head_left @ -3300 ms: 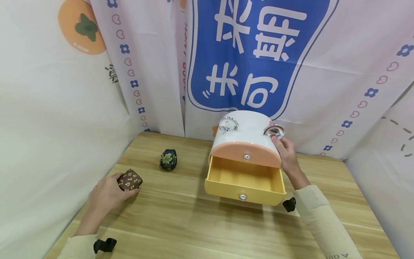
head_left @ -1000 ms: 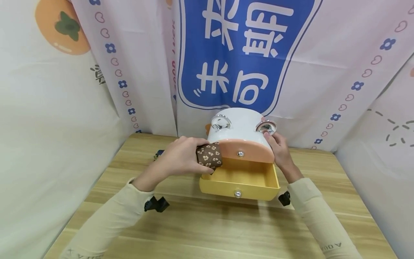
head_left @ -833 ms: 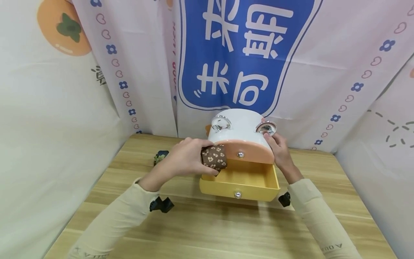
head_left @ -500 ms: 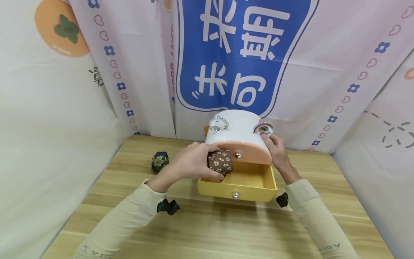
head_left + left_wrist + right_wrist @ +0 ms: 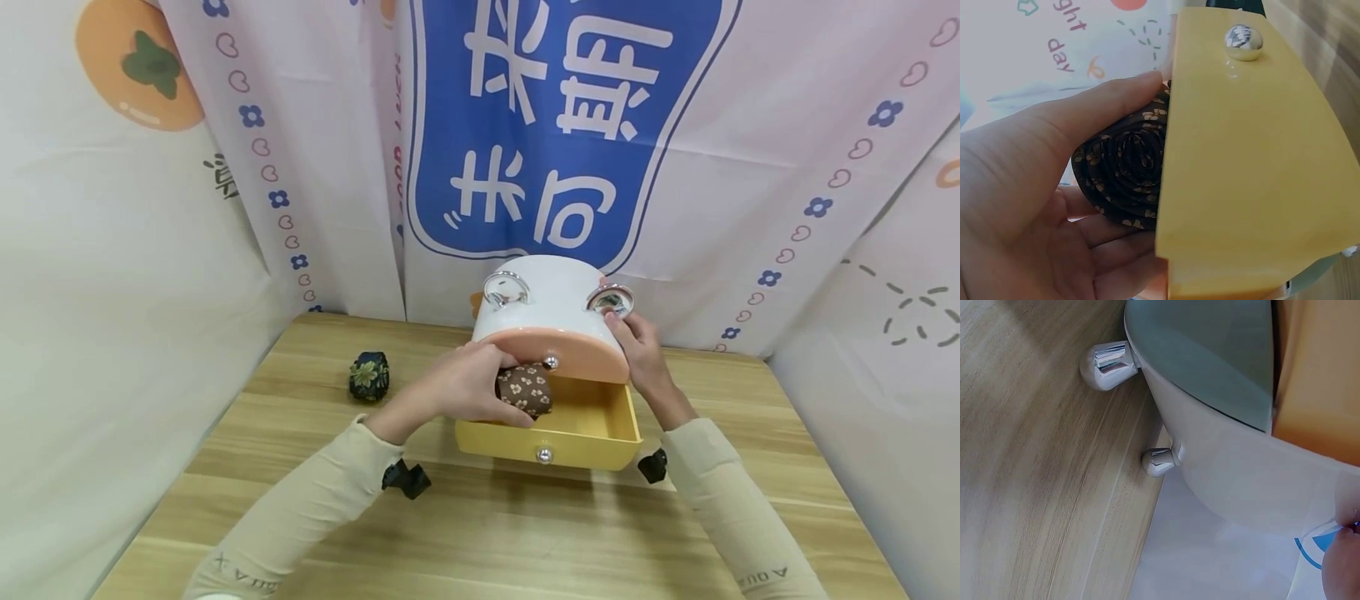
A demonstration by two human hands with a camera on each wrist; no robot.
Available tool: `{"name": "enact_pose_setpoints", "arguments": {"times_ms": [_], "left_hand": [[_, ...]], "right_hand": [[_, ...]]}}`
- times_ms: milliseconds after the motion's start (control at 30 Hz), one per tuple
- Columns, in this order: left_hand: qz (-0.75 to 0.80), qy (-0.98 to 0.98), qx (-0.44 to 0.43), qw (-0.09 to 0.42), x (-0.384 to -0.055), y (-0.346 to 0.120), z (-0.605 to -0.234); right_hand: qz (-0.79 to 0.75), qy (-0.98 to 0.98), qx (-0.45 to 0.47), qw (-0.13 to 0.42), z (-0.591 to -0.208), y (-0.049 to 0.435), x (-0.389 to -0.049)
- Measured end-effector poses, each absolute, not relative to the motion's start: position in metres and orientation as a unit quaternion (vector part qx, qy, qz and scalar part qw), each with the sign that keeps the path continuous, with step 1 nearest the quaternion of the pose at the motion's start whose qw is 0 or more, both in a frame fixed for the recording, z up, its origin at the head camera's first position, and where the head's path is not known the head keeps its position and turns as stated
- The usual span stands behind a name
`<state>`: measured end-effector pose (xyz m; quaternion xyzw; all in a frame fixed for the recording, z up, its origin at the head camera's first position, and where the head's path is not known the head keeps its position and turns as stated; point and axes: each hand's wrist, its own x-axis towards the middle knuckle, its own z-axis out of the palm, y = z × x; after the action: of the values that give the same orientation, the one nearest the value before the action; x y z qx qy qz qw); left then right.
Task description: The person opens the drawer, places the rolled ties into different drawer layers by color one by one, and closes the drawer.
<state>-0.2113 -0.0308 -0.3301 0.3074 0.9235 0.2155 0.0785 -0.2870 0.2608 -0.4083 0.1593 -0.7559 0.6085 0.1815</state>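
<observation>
Left hand (image 5: 474, 385) clamped on brown cloth roll (image 5: 527, 389), cream-flowered, right hand (image 5: 648, 357) gripping white cabinet (image 5: 553, 293)

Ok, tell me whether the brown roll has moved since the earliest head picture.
Yes, rightward: the brown roll went from left of the dark roll to the yellow drawer.

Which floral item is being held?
The brown cloth roll with pale flowers, in the left hand; the dark gold-flowered item lies on the wooden table.
</observation>
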Motion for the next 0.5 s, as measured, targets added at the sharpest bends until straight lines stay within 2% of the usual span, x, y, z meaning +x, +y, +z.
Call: {"name": "enact_pose_setpoints", "arguments": {"times_ms": [500], "left_hand": [[0.206, 0.927, 0.304, 0.083, -0.210, -0.018, -0.344]], "right_hand": [[0.605, -0.760, 0.156, 0.176, -0.410, 0.262, -0.287]]}}
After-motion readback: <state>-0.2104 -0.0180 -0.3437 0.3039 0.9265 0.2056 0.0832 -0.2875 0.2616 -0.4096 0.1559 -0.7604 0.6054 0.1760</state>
